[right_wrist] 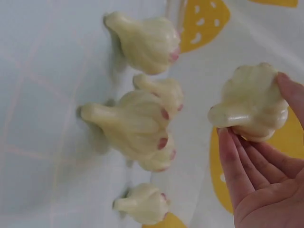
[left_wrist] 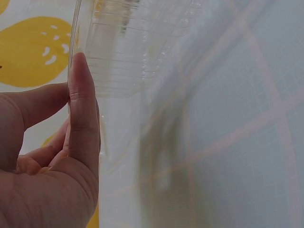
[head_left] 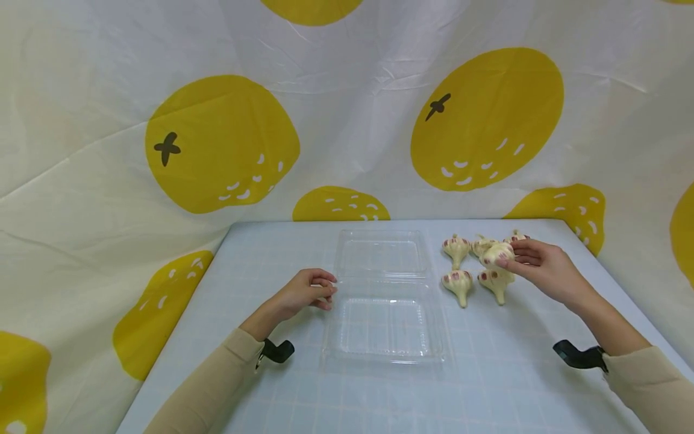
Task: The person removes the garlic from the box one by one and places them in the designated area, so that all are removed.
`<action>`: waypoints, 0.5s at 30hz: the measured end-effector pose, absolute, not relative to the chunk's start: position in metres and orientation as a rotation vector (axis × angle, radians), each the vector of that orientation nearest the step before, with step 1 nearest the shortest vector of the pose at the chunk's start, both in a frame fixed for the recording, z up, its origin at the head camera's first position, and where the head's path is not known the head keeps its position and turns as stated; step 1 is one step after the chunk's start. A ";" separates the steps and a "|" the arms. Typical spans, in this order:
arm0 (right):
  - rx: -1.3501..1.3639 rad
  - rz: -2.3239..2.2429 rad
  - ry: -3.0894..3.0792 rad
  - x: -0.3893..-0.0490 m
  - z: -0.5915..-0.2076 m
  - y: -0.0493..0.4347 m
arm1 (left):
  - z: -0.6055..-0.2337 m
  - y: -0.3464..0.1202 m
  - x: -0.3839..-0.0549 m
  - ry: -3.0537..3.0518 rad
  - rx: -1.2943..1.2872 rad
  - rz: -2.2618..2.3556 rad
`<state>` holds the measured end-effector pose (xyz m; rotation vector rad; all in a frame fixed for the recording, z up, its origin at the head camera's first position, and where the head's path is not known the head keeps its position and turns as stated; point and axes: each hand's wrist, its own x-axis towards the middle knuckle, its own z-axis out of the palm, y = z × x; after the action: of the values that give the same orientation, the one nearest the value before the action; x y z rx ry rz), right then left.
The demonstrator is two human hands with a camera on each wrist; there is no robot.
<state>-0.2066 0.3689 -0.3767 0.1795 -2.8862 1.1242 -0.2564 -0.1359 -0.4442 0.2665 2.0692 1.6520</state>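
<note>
My right hand holds a garlic bulb between thumb and fingertips, raised over the other bulbs. In the right wrist view that garlic bulb is whole and cream-coloured, its stem pointing toward the table. Several more garlic bulbs with reddish marks lie below and left of the hand. A clear plastic clamshell box lies unfolded in the middle, its lid behind the base. At the box's left edge, my left hand pinches the rim between thumb and index finger.
A pale blue checked cloth covers the table. Behind it and at the sides hangs a white curtain with yellow fruit prints. Black straps sit at both wrists, by the beige sleeves.
</note>
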 end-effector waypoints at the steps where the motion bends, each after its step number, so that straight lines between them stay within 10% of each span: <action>1: 0.161 1.115 -2.889 -0.207 -0.378 0.374 | -0.444 -0.136 -0.256 2.070 0.266 1.651; 15: -0.107 1.078 -2.956 -0.214 -0.408 0.435 | -0.442 -0.135 -0.255 2.061 0.302 1.665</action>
<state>-0.2137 0.4353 -0.4081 -0.1068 -2.9556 1.0780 -0.2552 -0.1355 -0.4419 0.3019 2.0605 1.6647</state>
